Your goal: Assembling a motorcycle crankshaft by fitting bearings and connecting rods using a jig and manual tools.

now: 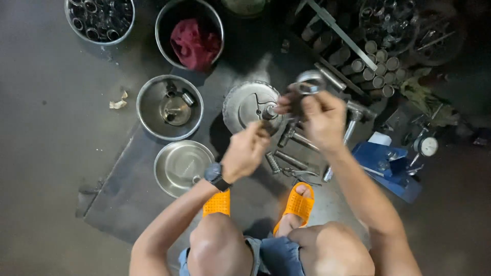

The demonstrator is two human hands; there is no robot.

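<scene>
Left hand (245, 152): clenched around a small dark part, too hidden to identify; black wristwatch (214, 174) on the wrist. Positioned just below the lower right edge of the toothed metal disc (249, 104).

Right hand (321, 118): fingers pinched on a metal ring-shaped part (308, 84), held up just to the right of the disc, above the floor.

Toothed metal disc: round, grey, with a central hub; lies flat on a dark floor mat (130, 189), between the two hands and the bowls.

Loose hand tools (292, 153): hammer-like and rod-shaped steel pieces, on the floor below and right of the disc, partly under the right hand.

Steel bowl with small parts (170, 107): just left of the disc.

Shallow steel dish (182, 167): below left of the disc, near the left forearm.

Pot with red cloth (190, 36): above left of the disc.

Basin of metal sleeves (100, 19): far upper left of the disc, at the frame's corner.

Stacked metal cylinders (372, 69): upper right of the disc, in rows.

Blue block (389, 168): right of the disc, beyond the right forearm; a dial gauge (426, 146) lies just beside it.

Orange sandals (298, 203): below the disc, on the person's feet.
</scene>
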